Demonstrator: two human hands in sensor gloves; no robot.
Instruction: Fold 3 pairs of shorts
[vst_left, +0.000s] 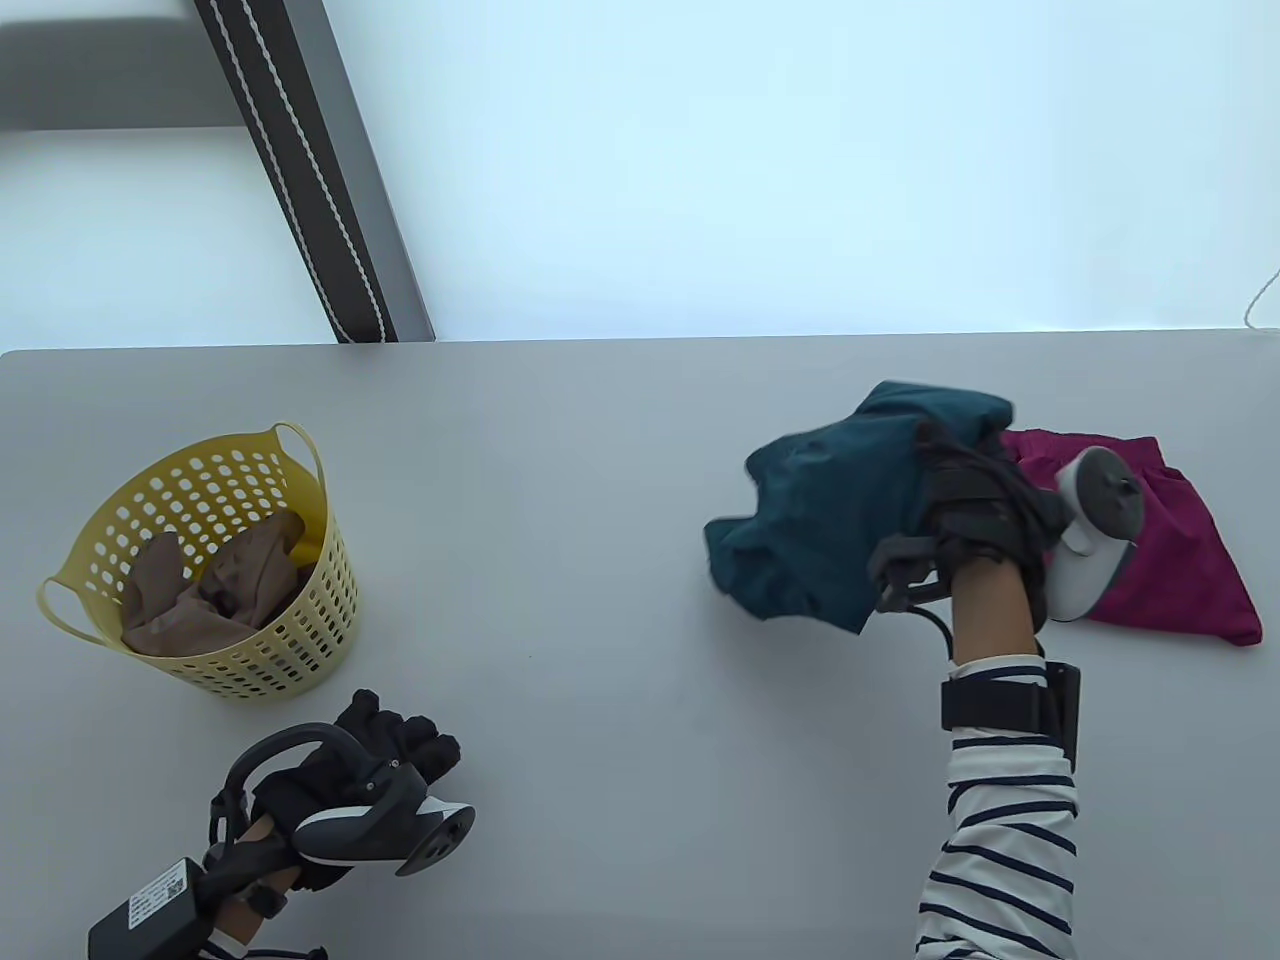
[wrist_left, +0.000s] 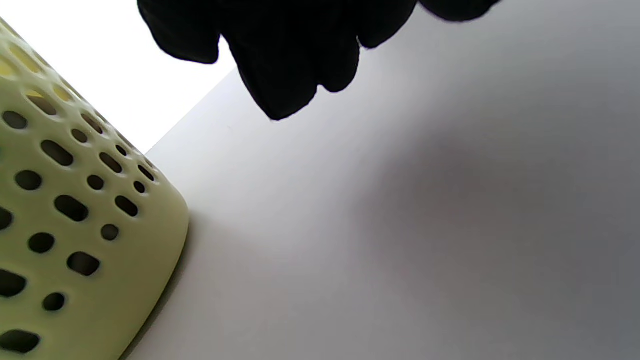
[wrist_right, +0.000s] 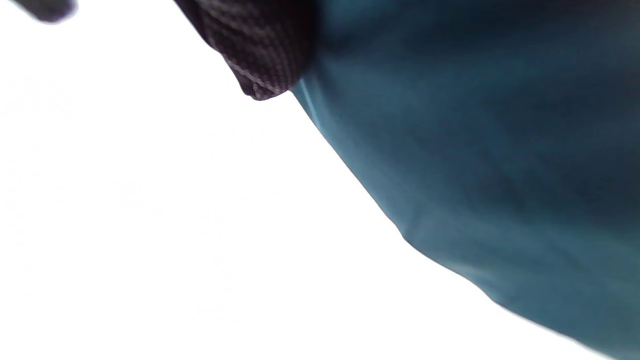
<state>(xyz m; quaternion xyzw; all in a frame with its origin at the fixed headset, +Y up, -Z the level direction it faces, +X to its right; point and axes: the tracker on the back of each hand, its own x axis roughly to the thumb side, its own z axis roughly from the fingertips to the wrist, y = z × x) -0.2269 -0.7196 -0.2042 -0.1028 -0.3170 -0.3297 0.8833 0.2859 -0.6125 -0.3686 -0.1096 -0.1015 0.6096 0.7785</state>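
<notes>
Teal shorts (vst_left: 840, 500) hang bunched above the table's right half, gripped by my right hand (vst_left: 975, 490); the same teal cloth (wrist_right: 490, 175) fills the right wrist view under a gloved finger (wrist_right: 260, 50). Folded magenta shorts (vst_left: 1165, 555) lie flat just right of that hand, partly hidden by its tracker. Tan shorts (vst_left: 215, 590) lie crumpled in the yellow basket (vst_left: 325, 600) at the left. My left hand (vst_left: 395, 740) rests at the front left near the basket, fingers loosely curled and holding nothing; its fingers (wrist_left: 295, 55) hang over bare table.
The perforated basket wall (wrist_left: 75, 215) stands close to my left hand. The grey table (vst_left: 560, 500) stretches between basket and shorts. Beyond the far edge a dark strip (vst_left: 310, 170) with white cord runs diagonally.
</notes>
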